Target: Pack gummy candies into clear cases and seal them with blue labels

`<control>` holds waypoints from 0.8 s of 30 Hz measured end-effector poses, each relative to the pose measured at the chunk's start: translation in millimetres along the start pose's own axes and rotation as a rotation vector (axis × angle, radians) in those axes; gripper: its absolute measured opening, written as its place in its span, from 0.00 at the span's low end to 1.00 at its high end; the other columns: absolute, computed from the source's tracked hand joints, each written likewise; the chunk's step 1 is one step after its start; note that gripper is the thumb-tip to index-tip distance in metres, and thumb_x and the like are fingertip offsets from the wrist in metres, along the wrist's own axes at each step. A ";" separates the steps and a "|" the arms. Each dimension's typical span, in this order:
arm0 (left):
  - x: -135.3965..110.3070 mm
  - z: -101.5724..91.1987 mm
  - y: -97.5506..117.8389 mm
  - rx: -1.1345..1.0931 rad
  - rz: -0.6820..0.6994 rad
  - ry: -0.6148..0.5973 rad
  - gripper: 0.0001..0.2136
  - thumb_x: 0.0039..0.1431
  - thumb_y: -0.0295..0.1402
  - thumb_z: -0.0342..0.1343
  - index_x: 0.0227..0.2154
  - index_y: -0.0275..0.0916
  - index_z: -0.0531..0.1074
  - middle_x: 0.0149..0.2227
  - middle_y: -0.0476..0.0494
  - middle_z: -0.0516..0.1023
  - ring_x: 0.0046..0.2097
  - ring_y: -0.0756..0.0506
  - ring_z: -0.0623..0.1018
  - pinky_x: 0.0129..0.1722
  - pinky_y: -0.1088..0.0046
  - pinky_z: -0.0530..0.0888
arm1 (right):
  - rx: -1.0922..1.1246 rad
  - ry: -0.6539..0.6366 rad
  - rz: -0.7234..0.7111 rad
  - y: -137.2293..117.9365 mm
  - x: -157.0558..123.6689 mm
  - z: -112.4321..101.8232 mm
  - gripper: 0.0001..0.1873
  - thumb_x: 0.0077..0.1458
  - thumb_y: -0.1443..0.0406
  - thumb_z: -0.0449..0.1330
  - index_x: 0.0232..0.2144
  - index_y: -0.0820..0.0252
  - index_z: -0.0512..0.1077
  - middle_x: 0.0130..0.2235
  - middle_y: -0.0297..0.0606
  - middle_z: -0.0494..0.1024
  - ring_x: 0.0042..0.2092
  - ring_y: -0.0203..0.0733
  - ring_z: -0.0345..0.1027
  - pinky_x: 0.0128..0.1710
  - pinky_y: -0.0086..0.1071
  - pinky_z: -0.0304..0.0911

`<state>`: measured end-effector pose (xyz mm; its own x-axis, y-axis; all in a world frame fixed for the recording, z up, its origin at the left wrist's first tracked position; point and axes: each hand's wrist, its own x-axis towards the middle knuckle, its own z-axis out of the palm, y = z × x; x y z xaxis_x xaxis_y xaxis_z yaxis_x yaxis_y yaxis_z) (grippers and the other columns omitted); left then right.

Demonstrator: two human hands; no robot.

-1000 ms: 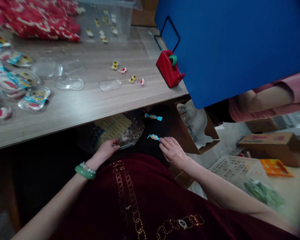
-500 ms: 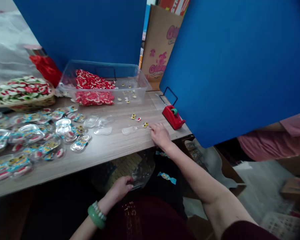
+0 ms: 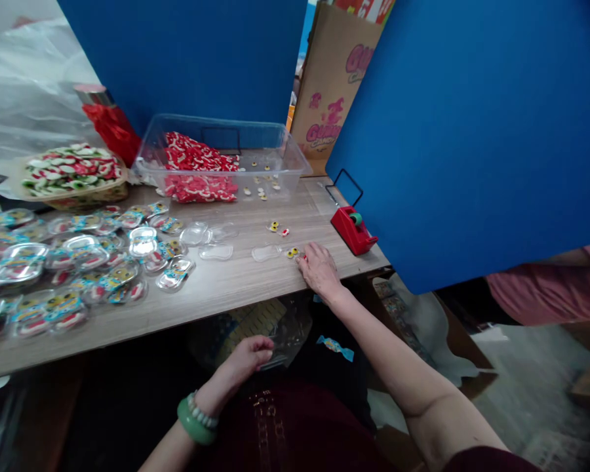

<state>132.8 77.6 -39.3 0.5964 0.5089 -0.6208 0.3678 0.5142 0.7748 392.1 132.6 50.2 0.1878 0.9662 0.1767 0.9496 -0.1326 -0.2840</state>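
**At the desk (image 3: 226,282), the right hand (image 3: 319,270) comes to the yellow candies (image 3: 292,253)**

The right hand lies close to the front edge of the desk, and its fingers point to 10 o'clock. Its grip is fairly narrow. The fingertips touch a red-and-white sweet (image 3: 303,258) just beside the yellow candies, but I cannot tell if they hold it. At 9 o'clock from this hand lies a clear shell (image 3: 265,253), and at 11 o'clock lies a second small set of candies (image 3: 278,228). Perhaps the pieces lie in small sets so that the hand can find each one without searching.

The left hand (image 3: 246,357), with a green bangle (image 3: 195,419) on its wrist, is below the desk, at 7 o'clock from the right hand. Its fingers curl loosely near a clear plastic bag (image 3: 288,334). The grip looks narrow, but I cannot tell if it holds the bag. A wrapped candy (image 3: 335,348) lies just beyond it, at 3 o'clock.

On the far side, a clear box (image 3: 211,120) contains red sweets and small pieces. Filled packs (image 3: 22,262) cover the desk at 9 o'clock. A red tape dispenser (image 3: 353,231) stands at 1 o'clock from the right hand, probably there to be within easy reach.
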 end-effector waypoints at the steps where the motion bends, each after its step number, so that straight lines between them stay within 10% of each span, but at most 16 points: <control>1: -0.1 0.8 4.9 -0.044 -0.001 0.007 0.17 0.38 0.40 0.62 0.33 0.38 0.73 0.25 0.51 0.69 0.30 0.49 0.68 0.30 0.72 0.64 | 0.005 0.040 -0.016 -6.1 0.1 0.9 0.18 0.64 0.62 0.53 0.53 0.63 0.70 0.59 0.53 0.70 0.60 0.55 0.58 0.61 0.48 0.51; 10: -3.4 3.1 19.7 -0.095 0.015 0.000 0.17 0.41 0.37 0.64 0.35 0.35 0.76 0.29 0.48 0.73 0.31 0.49 0.71 0.31 0.73 0.66 | 0.009 -0.099 -0.465 -90.0 -8.0 37.6 0.16 0.64 0.60 0.54 0.48 0.65 0.72 0.56 0.55 0.72 0.60 0.59 0.59 0.64 0.55 0.47; 17: -4.6 -7.3 8.4 -0.136 -0.033 0.028 0.19 0.40 0.39 0.66 0.36 0.35 0.77 0.32 0.45 0.74 0.33 0.47 0.73 0.32 0.72 0.67 | 0.011 -0.103 -0.754 -78.7 -51.2 35.0 0.11 0.64 0.68 0.50 0.39 0.56 0.73 0.45 0.45 0.77 0.47 0.50 0.66 0.48 0.43 0.63; 24: 0.3 3.7 20.2 -0.174 -0.048 -0.006 0.16 0.41 0.37 0.67 0.35 0.36 0.76 0.29 0.48 0.73 0.33 0.49 0.73 0.33 0.73 0.67 | 0.310 0.013 -0.074 -18.8 4.0 -1.4 0.13 0.60 0.69 0.53 0.43 0.56 0.75 0.43 0.42 0.75 0.44 0.45 0.68 0.47 0.37 0.63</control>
<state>143.1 85.6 -23.4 0.5857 0.4766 -0.6555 0.2670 0.6502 0.7113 375.4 138.6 57.5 0.1259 0.9675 0.2194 0.8394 0.0139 -0.5434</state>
